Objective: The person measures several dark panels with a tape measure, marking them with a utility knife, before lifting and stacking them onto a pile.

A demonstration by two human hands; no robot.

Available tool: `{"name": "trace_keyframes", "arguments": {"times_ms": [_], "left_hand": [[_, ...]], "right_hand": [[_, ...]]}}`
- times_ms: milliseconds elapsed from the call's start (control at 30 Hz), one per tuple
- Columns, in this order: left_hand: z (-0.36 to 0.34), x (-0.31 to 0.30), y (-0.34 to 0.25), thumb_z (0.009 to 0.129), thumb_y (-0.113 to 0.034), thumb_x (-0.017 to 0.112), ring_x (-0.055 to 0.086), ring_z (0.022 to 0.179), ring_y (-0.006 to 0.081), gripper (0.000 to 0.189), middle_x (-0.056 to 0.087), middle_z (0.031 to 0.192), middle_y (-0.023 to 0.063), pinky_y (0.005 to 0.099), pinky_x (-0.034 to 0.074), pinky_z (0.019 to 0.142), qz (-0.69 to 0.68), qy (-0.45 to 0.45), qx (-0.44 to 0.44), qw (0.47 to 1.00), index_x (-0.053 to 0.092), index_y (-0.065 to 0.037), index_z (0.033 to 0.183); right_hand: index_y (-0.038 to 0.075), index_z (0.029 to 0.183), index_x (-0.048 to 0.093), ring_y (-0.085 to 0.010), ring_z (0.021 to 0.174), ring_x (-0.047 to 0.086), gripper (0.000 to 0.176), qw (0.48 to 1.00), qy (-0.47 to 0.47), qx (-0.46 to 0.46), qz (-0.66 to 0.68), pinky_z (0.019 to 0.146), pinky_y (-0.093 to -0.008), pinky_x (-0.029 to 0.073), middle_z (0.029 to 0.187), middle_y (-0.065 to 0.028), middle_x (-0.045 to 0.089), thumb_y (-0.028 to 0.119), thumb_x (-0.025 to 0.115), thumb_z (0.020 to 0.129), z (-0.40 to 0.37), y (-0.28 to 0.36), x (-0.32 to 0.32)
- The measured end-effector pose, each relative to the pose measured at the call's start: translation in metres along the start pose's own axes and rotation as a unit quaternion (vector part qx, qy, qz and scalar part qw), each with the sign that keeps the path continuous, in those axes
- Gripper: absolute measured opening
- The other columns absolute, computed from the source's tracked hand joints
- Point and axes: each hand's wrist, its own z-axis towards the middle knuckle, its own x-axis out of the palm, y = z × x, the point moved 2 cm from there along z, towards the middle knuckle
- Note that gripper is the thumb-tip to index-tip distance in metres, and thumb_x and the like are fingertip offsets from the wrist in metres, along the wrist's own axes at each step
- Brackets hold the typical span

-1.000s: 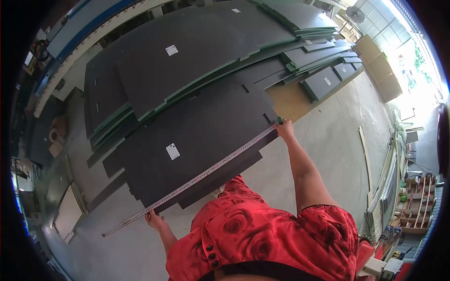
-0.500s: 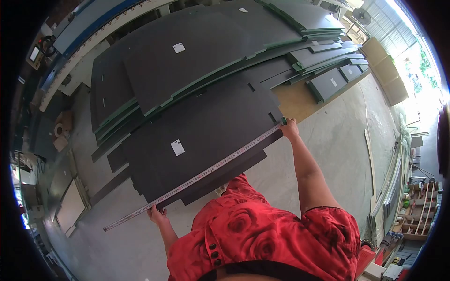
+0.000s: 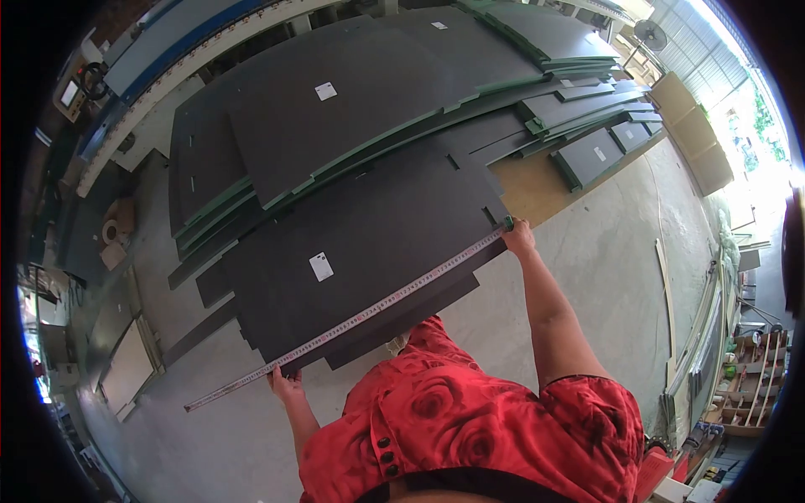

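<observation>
A tape measure (image 3: pixel 394 298) is stretched along the near edge of a dark grey sheet panel (image 3: pixel 369 243), which bears a white label (image 3: pixel 320 267). My right hand (image 3: pixel 519 236) is closed on the green tape case at the panel's right corner. At the panel's lower left corner, my left hand (image 3: pixel 286 382) pinches the tape blade from below. The blade's free end sticks out beyond that hand, over the floor to the left.
Stacked dark panels with green edges (image 3: pixel 352 92) lie behind. Smaller panels (image 3: pixel 589 157) rest on a brown board (image 3: pixel 527 186) at right. A blue machine (image 3: pixel 176 42) stands at upper left, a fan (image 3: pixel 649 33) at upper right, and a wooden rack (image 3: pixel 755 381) at lower right.
The view has shifted slightly, so the panels sit a little farther right in it. Both hands keep their places on the tape, with no clear movement along the panel.
</observation>
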Motion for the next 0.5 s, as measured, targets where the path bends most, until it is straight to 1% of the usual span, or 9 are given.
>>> {"name": "trace_keyframes", "arguments": {"times_ms": [167, 267, 333, 367, 400, 433, 467, 500], "left_hand": [[-0.003, 0.003, -0.001, 0.081, -0.020, 0.055, 0.053, 0.093, 0.0315, 0.050, 0.050, 0.111, 0.0083, 0.0433, 0.048, 0.068, 0.008, 0.006, 0.016, 1.000, 0.034, -0.029, 0.126], [-0.014, 0.009, -0.007, 0.081, -0.017, 0.053, 0.053, 0.091, 0.0320, 0.050, 0.049, 0.112, 0.0086, 0.0432, 0.047, 0.069, 0.005, -0.009, -0.003, 1.000, 0.036, -0.031, 0.126], [-0.027, 0.010, -0.013, 0.080, -0.014, 0.053, 0.052, 0.092, 0.0270, 0.048, 0.051, 0.112, 0.0076, 0.0441, 0.043, 0.076, 0.096, -0.096, 0.001, 0.991, 0.041, -0.026, 0.125], [-0.014, 0.001, -0.007, 0.080, -0.014, 0.053, 0.052, 0.092, 0.0270, 0.048, 0.051, 0.112, 0.0076, 0.0441, 0.043, 0.076, 0.095, -0.097, 0.002, 0.991, 0.041, -0.026, 0.125], [0.003, -0.010, -0.001, 0.079, -0.013, 0.054, 0.052, 0.094, 0.0233, 0.047, 0.052, 0.111, 0.0066, 0.0441, 0.040, 0.079, 0.106, -0.083, 0.070, 0.988, 0.043, -0.021, 0.124], [0.007, -0.014, -0.003, 0.078, -0.012, 0.055, 0.051, 0.095, 0.0197, 0.047, 0.053, 0.111, 0.0056, 0.0441, 0.037, 0.083, 0.116, -0.068, 0.139, 0.981, 0.045, -0.017, 0.123], [0.010, -0.020, -0.004, 0.078, -0.012, 0.055, 0.051, 0.095, 0.0197, 0.047, 0.053, 0.111, 0.0056, 0.0441, 0.037, 0.083, 0.115, -0.068, 0.139, 0.981, 0.045, -0.017, 0.123], [0.011, -0.025, -0.007, 0.077, -0.012, 0.057, 0.051, 0.096, 0.0167, 0.045, 0.053, 0.111, 0.0057, 0.0427, 0.036, 0.085, 0.115, -0.026, 0.210, 0.971, 0.047, -0.014, 0.121]], "right_hand": [[0.013, 0.115, 0.051, -0.0322, 0.104, 0.051, 0.044, 1.000, -0.002, -0.010, -0.002, 0.086, -0.0389, 0.042, 0.113, -0.0164, 0.049, 0.023, 0.060, 0.074, 0.006, -0.005, 0.005], [0.013, 0.116, 0.050, -0.0321, 0.104, 0.051, 0.044, 1.000, 0.002, -0.005, 0.001, 0.086, -0.0387, 0.042, 0.114, -0.0162, 0.048, 0.023, 0.059, 0.074, 0.003, -0.003, 0.002], [0.013, 0.117, 0.050, -0.0321, 0.104, 0.051, 0.044, 1.000, 0.003, -0.006, 0.002, 0.086, -0.0386, 0.043, 0.114, -0.0160, 0.048, 0.023, 0.059, 0.074, 0.002, -0.004, 0.003], [0.013, 0.117, 0.050, -0.0320, 0.104, 0.051, 0.045, 1.000, -0.001, -0.011, 0.000, 0.086, -0.0385, 0.043, 0.114, -0.0159, 0.049, 0.023, 0.059, 0.074, 0.004, -0.006, 0.005], [0.013, 0.117, 0.049, -0.0319, 0.104, 0.051, 0.046, 1.000, -0.006, -0.016, -0.002, 0.086, -0.0383, 0.043, 0.113, -0.0159, 0.049, 0.023, 0.060, 0.074, 0.005, -0.006, 0.006], [0.013, 0.117, 0.049, -0.0319, 0.104, 0.051, 0.046, 1.000, -0.006, -0.017, -0.002, 0.086, -0.0383, 0.043, 0.113, -0.0159, 0.049, 0.023, 0.060, 0.074, 0.004, -0.006, 0.007], [0.013, 0.118, 0.049, -0.0318, 0.104, 0.051, 0.047, 1.000, -0.004, -0.013, -0.003, 0.086, -0.0382, 0.043, 0.113, -0.0158, 0.049, 0.024, 0.060, 0.073, 0.004, -0.006, 0.007], [0.013, 0.119, 0.048, -0.0316, 0.103, 0.051, 0.049, 1.000, -0.002, -0.007, -0.004, 0.086, -0.0382, 0.043, 0.113, -0.0157, 0.049, 0.024, 0.061, 0.073, 0.004, -0.006, 0.006]]}}
